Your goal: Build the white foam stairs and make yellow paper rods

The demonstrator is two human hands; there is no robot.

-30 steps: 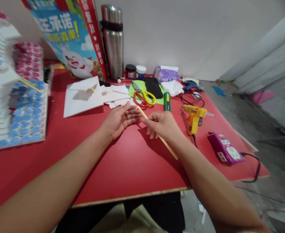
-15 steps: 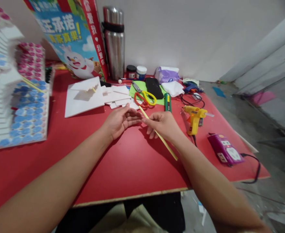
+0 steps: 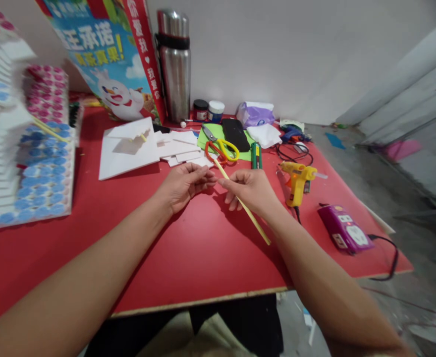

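Observation:
A thin pale yellow stick (image 3: 253, 221) slants across my right hand (image 3: 248, 190), pinched between thumb and fingers. Its upper end points toward the scissors (image 3: 221, 149), and its lower end hangs over the red table. Just left of it, my left hand (image 3: 189, 184) is open with the palm turned inward. Its fingers stretch toward the right fingertips, and the thumb lies above them. I see nothing held in the left hand. Whether the fingertips of both hands touch is unclear.
On the red table (image 3: 188, 263), a yellow glue gun (image 3: 298, 182) and a purple power box (image 3: 344, 230) stand right. Behind are a green cutter (image 3: 256, 155), white board pieces (image 3: 181, 147) and a steel flask (image 3: 177, 74). A layered white model (image 3: 2, 163) fills the left.
My left thumb has come down toward the fingers, and that hand has turned slightly. The yellow stick has shifted very little in my right hand.

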